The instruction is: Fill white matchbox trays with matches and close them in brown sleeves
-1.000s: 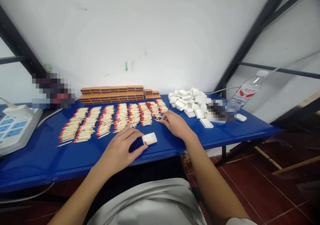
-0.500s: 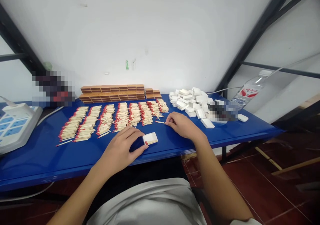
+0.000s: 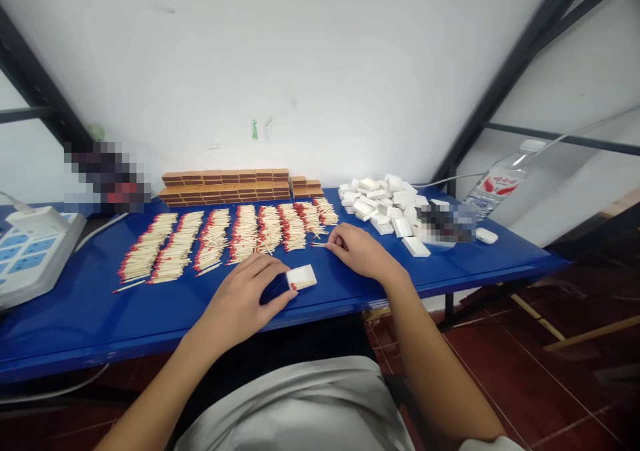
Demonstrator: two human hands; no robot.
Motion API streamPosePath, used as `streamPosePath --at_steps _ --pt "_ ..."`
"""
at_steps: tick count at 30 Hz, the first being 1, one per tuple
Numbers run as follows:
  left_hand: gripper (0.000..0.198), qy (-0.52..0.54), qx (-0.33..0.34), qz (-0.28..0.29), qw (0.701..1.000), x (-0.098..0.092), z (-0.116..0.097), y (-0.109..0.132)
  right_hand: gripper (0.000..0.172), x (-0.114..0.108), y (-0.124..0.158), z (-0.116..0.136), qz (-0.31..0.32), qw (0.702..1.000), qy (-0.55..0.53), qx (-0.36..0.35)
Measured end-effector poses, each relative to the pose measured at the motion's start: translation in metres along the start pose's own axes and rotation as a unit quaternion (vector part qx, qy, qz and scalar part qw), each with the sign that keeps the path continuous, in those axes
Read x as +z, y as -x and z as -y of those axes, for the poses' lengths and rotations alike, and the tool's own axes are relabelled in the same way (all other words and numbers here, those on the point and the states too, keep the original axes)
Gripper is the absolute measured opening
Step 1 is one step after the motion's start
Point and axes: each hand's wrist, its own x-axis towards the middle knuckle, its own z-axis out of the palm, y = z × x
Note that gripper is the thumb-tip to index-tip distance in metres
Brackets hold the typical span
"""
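Observation:
My left hand (image 3: 243, 299) rests on the blue table (image 3: 90, 317) and pinches the left end of a small white matchbox tray (image 3: 301, 277) between thumb and fingers. My right hand (image 3: 361, 252) lies palm down to the right of it, fingers curled, its fingertips on a loose match (image 3: 318, 243) at the near end of the rightmost match pile. Several rows of red-tipped matches (image 3: 235, 234) lie across the table beyond both hands.
Brown matchbox sleeves (image 3: 225, 185) are stacked along the wall. A heap of white trays (image 3: 383, 205) lies at the right, with a plastic water bottle (image 3: 495, 185) and a small white object (image 3: 485, 235) beyond. A power strip (image 3: 27, 251) sits at the far left.
My right hand drew a little to the right along the table, then back toward the match piles, fingertips at a loose match. My left hand kept its hold on the white tray.

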Motion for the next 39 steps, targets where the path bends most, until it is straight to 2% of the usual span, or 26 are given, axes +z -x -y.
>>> streamPosePath --at_steps 4,9,17,23,28,35,37,39 --pt "0.018 -0.003 0.002 0.006 1.000 -0.001 0.000 0.001 0.005 0.002 -0.002 -0.002 -0.006 1.000 -0.018 -0.017" --pt "0.018 -0.005 0.001 0.006 1.000 0.000 0.001 0.002 0.013 0.001 -0.002 -0.002 0.014 0.999 -0.028 -0.019" --pt "0.017 -0.012 -0.001 0.003 1.000 0.000 0.001 0.001 0.013 -0.002 0.002 -0.001 0.027 0.999 -0.023 -0.021" --pt "0.017 -0.010 -0.006 -0.002 1.000 0.000 0.001 0.001 0.015 -0.015 0.013 0.028 0.036 0.995 -0.069 -0.064" --pt "0.017 -0.012 -0.003 0.002 1.000 -0.001 0.001 0.001 0.015 -0.018 0.024 0.056 0.078 0.991 -0.083 -0.074" --pt "0.014 -0.001 0.001 -0.002 1.000 -0.001 0.000 0.000 0.014 -0.007 0.025 0.062 0.121 0.983 -0.074 -0.116" --pt "0.015 0.000 -0.001 -0.005 1.000 -0.001 0.000 0.000 0.016 -0.006 0.020 0.056 0.098 0.984 -0.092 -0.116" --pt "0.016 -0.002 -0.005 -0.006 1.000 0.000 0.000 0.000 0.020 -0.004 0.013 0.048 0.029 0.992 -0.088 -0.087"
